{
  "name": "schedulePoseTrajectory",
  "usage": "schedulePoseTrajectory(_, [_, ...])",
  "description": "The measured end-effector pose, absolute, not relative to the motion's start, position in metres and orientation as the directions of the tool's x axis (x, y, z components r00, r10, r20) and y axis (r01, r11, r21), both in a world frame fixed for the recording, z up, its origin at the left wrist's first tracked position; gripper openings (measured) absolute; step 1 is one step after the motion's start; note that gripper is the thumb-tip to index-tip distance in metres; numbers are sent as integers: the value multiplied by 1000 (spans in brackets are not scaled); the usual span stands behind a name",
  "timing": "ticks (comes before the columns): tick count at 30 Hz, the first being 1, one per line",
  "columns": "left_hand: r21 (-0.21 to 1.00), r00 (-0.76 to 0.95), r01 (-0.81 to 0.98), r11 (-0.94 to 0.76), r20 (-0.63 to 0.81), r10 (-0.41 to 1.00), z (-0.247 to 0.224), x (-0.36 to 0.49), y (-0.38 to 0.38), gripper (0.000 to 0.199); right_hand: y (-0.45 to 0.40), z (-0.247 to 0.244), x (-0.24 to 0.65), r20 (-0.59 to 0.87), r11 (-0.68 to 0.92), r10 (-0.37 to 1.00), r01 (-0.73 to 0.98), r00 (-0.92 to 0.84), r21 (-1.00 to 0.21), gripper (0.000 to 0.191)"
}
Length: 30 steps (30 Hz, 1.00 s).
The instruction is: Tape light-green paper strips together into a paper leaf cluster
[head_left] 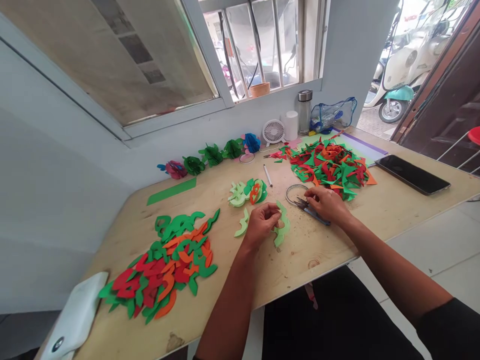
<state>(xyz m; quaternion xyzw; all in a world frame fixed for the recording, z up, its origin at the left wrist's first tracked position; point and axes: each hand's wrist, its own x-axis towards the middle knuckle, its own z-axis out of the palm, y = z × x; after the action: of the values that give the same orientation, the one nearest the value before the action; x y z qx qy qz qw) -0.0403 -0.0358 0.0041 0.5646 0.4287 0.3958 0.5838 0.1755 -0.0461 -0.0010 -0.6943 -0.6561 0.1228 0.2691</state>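
Observation:
My left hand [264, 220] is closed in a pinch on a pale green paper piece [283, 227] with wavy edges, near the middle of the table. To the right, my right hand [325, 202] has its fingers bent together at small dark scissors or snips [313, 212] that lie on the wood; whether it grips them is hard to tell. A silver ring [288, 195] lies just beside the tool. Left of my left hand is another pale green cut piece [242, 225]. Behind it sit folded pale green shapes [237, 194] and a green and orange one [256, 191].
Cut shapes [165, 267] are heaped at left, coloured scraps [333, 167] at back right. A phone [412, 173] lies at right, a white device [77, 315] at front left. A pen [267, 175], small fan [273, 131] and bottle [305, 112] are farther back.

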Motion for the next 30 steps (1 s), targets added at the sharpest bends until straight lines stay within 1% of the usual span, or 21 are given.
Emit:
schedulePoseTrajectory(5, [999,324,1,47,-44,945,0,-41,-34,12,-51,-1,169,194,-1,977,908,90,-420,13])
schedulePoseTrajectory(10, [1000,345,7,28,-29,938,-6,-42,-31,13,-66,-6,166,263,26,963,946,63,-322,11])
schedulePoseTrajectory(13, [1000,350,3,23,-23,936,-7,-41,-30,13,-70,-8,166,286,48,957,956,39,-289,12])
schedulePoseTrajectory(15, [1000,349,-1,24,-22,937,-6,-41,-30,13,-70,-10,166,302,55,952,948,45,-315,13])
schedulePoseTrajectory(20, [999,333,-16,46,-38,942,-2,-40,-30,14,-69,-16,165,320,82,945,898,67,-432,13])
schedulePoseTrajectory(24, [997,348,-27,69,-56,936,-3,-40,-29,16,-70,-16,163,346,104,933,849,97,-519,18])
schedulePoseTrajectory(27, [995,365,-33,98,-79,928,-6,-40,-29,19,-71,-16,162,390,149,917,835,84,-530,17])
schedulePoseTrajectory(30, [991,376,-54,123,-94,922,-8,-41,-29,22,-71,-17,162,461,213,886,840,49,-500,15])
